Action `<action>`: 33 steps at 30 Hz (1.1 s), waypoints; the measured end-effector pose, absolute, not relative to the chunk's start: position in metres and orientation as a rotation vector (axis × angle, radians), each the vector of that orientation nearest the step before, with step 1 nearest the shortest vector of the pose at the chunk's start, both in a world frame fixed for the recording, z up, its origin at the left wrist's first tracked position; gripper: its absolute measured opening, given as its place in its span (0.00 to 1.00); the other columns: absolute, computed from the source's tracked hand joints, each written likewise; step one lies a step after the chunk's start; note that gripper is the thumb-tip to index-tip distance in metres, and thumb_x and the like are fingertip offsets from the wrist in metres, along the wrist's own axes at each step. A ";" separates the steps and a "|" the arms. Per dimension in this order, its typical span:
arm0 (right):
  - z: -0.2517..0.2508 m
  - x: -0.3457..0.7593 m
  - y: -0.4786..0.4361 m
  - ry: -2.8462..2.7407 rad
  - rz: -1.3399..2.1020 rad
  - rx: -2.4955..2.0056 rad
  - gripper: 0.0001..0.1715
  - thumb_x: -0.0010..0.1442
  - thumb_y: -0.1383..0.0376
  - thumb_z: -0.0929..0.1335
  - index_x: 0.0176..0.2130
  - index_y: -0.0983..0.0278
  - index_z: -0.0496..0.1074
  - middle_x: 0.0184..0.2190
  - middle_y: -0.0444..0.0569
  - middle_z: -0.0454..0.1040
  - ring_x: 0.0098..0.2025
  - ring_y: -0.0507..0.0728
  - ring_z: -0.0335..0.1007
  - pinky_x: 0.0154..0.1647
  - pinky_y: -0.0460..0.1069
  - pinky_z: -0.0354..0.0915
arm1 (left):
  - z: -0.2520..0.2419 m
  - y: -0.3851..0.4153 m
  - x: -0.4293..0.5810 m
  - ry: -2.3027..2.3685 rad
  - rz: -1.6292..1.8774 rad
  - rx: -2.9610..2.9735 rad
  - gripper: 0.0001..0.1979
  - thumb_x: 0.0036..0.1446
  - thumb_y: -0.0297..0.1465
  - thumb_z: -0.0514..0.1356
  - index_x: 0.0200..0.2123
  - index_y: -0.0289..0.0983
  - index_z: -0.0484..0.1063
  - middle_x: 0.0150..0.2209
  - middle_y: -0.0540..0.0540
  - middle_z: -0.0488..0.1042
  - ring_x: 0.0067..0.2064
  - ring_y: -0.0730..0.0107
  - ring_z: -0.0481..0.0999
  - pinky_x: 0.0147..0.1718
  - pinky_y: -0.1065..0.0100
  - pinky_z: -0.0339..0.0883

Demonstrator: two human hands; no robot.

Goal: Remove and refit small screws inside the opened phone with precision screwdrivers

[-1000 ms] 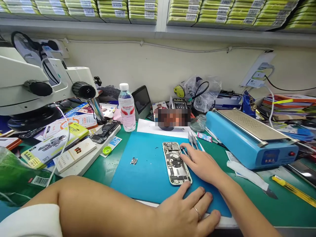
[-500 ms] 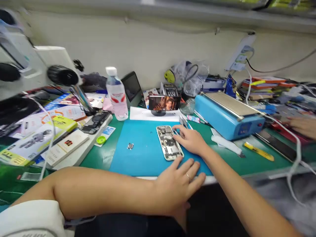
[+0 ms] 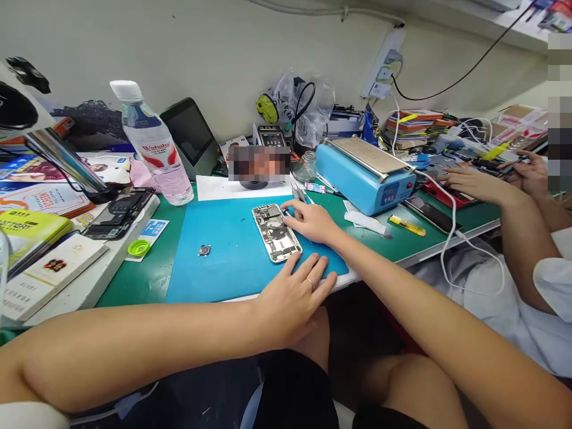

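An opened phone [image 3: 276, 233], its inner parts showing, lies on a blue work mat [image 3: 214, 220]. At its upper right edge rests my right hand [image 3: 313, 221], thumb and forefinger apart; a small dark bit shows between them, too small to name. My left hand [image 3: 295, 289], with a ring on one finger, lies spread over the mat's front edge, its forefinger close to the phone's bottom end. Left of the phone sits a small metal phone part [image 3: 204, 250]. What look like tweezers [image 3: 298, 192] lie just beyond my right hand, partly hidden by it.
A blue heating plate [image 3: 364, 179] stands at the right, with a yellow cutter [image 3: 406, 225] before it. A water bottle [image 3: 154, 146] and a microscope stand [image 3: 71, 164] are at the left. A co-worker's hands [image 3: 473, 182] are far right, near a loose white cable [image 3: 453, 220].
The view has turned right and tilted, so the bench sits further left and more of the co-worker shows. Both my hands keep their places beside the phone.
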State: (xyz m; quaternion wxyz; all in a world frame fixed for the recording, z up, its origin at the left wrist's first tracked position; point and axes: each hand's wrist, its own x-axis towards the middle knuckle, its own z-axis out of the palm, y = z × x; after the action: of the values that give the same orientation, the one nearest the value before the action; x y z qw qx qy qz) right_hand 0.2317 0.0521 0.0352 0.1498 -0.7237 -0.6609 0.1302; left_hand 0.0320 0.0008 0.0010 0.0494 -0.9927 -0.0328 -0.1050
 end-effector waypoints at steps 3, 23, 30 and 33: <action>0.036 0.232 0.052 -1.903 0.352 -2.066 0.21 0.74 0.56 0.73 0.60 0.64 0.75 0.55 0.53 0.80 0.51 0.60 0.81 0.51 0.60 0.80 | 0.002 0.000 0.033 -0.099 -0.340 -2.995 0.47 0.64 0.51 0.69 0.75 0.33 0.59 0.76 0.31 0.61 0.76 0.45 0.62 0.71 0.44 0.59; 0.034 0.242 0.054 -1.841 0.561 -1.783 0.23 0.74 0.55 0.73 0.61 0.64 0.75 0.60 0.54 0.78 0.56 0.63 0.80 0.57 0.63 0.78 | 0.008 0.004 0.030 -0.080 -0.139 -3.035 0.43 0.68 0.50 0.67 0.76 0.38 0.58 0.78 0.33 0.55 0.78 0.40 0.58 0.73 0.36 0.58; 0.028 0.244 0.055 -1.876 0.524 -1.770 0.22 0.73 0.55 0.73 0.61 0.64 0.76 0.60 0.55 0.79 0.58 0.64 0.79 0.59 0.64 0.77 | 0.007 0.002 0.030 -0.091 -0.124 -3.023 0.44 0.68 0.51 0.67 0.77 0.37 0.58 0.79 0.32 0.54 0.78 0.39 0.58 0.73 0.37 0.58; 0.024 0.245 0.055 -1.859 0.501 -1.750 0.22 0.73 0.55 0.73 0.60 0.64 0.76 0.59 0.55 0.79 0.58 0.64 0.79 0.59 0.65 0.77 | 0.006 0.002 0.030 -0.091 -0.124 -3.017 0.43 0.68 0.51 0.67 0.77 0.38 0.58 0.79 0.32 0.55 0.77 0.40 0.58 0.73 0.37 0.58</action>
State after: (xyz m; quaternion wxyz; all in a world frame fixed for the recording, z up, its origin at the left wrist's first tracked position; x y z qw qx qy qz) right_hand 0.2451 0.0547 0.0239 0.2666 -0.6483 -0.6886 0.1857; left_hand 0.0300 0.0021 0.0064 0.0604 -0.9969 -0.0302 -0.0409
